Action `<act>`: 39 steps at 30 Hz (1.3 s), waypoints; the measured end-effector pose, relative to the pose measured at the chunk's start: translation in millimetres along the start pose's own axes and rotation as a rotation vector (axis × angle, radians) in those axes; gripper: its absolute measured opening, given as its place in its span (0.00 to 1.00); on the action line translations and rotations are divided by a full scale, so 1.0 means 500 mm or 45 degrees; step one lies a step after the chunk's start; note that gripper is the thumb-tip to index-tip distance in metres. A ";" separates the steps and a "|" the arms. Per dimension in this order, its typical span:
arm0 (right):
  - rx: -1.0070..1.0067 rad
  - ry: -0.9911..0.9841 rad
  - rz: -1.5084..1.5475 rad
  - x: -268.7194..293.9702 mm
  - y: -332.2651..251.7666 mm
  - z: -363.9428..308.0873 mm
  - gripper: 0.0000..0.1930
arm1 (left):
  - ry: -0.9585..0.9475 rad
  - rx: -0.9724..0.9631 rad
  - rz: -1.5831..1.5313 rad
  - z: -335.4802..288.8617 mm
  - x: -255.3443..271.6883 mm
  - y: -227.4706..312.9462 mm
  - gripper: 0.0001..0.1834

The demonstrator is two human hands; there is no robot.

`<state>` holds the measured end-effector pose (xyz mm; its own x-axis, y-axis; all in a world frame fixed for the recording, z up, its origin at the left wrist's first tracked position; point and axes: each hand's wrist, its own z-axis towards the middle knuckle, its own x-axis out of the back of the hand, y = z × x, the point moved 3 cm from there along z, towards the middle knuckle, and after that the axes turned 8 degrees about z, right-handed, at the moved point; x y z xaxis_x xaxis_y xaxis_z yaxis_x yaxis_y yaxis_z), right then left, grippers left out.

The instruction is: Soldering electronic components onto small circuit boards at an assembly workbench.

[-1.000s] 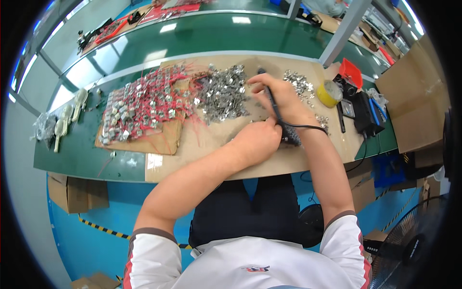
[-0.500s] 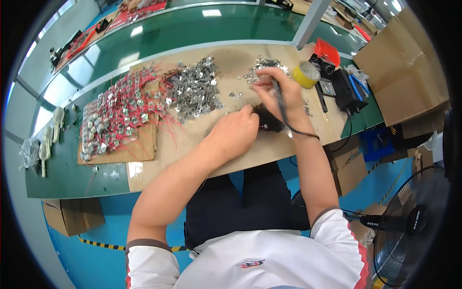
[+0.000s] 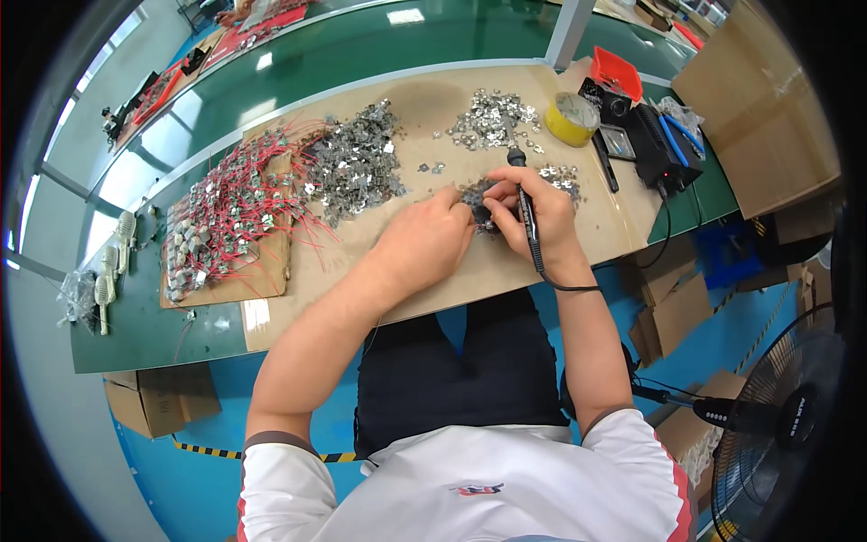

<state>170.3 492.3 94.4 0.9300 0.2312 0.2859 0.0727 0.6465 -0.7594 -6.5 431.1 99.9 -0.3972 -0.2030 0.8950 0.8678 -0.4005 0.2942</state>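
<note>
My right hand (image 3: 545,219) is closed around the black handle of a soldering iron (image 3: 527,210). The iron points away from me, toward a heap of small flat metal pieces (image 3: 488,117); its cable runs back over my wrist. Thumb and fingertips of that hand come together at a small dark heap (image 3: 477,192). Close by on the left, my left hand (image 3: 424,239) has its fingers curled and pressed together at the heap's edge. What it may hold is hidden. Another small group of metal pieces (image 3: 562,181) lies beside my right hand.
A large pile of metal pieces (image 3: 357,167) lies left of centre, next to red-wired parts (image 3: 230,217) on a cardboard sheet. A yellow tape roll (image 3: 572,120), black soldering station (image 3: 659,154) and red bin (image 3: 617,72) stand right. A fan (image 3: 777,425) is at lower right.
My right hand has come nearer to me and lowered to the dark heap, beside my left hand. The iron now points away. My left hand has shifted slightly left.
</note>
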 end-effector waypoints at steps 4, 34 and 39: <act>0.022 -0.053 0.009 -0.004 -0.007 0.003 0.19 | -0.019 0.023 0.000 -0.001 0.020 0.002 0.07; -0.083 0.138 0.229 0.078 -0.031 -0.099 0.16 | -0.116 -0.061 -0.060 -0.001 0.038 -0.014 0.05; 0.144 0.086 -0.043 0.082 -0.042 -0.099 0.08 | -0.101 -0.083 -0.038 -0.006 0.033 -0.014 0.07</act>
<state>224.8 452.1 93.1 0.9502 0.1608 0.2668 0.0667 0.7317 -0.6784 -20.1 427.9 111.7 -0.3950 -0.1196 0.9109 0.8336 -0.4634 0.3006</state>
